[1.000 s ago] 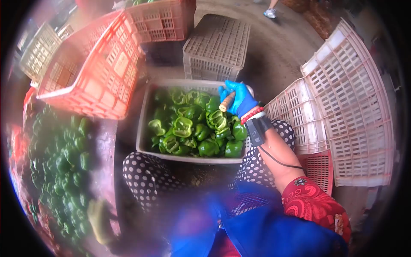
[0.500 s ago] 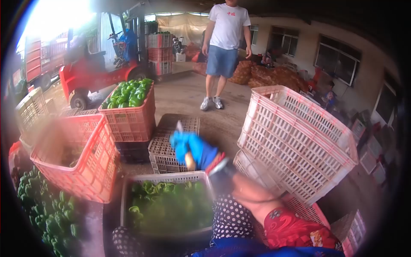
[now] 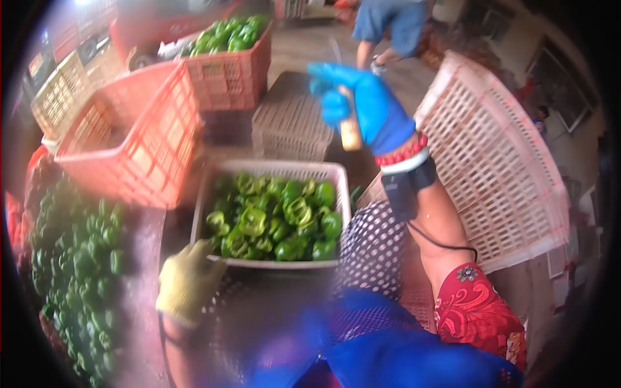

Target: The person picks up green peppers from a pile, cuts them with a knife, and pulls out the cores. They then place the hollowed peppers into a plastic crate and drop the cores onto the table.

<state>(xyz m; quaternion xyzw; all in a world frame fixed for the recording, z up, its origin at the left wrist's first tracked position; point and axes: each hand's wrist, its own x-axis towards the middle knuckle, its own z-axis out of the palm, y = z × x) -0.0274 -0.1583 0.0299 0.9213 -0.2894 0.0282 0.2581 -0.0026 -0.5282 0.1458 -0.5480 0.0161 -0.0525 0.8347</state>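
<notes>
My right hand (image 3: 365,107), in a blue glove, is raised beyond the crate of cut peppers and closed around the wooden handle of a knife (image 3: 350,126). Its thin blade points up and is hard to make out. My left hand (image 3: 186,281), in a yellow knit glove, is at the near left corner of the pale plastic crate (image 3: 275,264), fingers curled at the rim. Inside that crate lie green bell peppers (image 3: 284,220), several of them cut open.
Whole green peppers (image 3: 84,271) are heaped at left. An orange crate (image 3: 149,155) stands behind them, and a pepper-filled crate (image 3: 226,81) farther back. A grey crate (image 3: 291,119) sits ahead; a large pale crate (image 3: 495,168) leans at right. A person (image 3: 391,29) stands beyond.
The view has tilted down. My left hand has come into view at the crate's corner. My right hand has risen up and to the right with the knife. The person beyond has shifted stance.
</notes>
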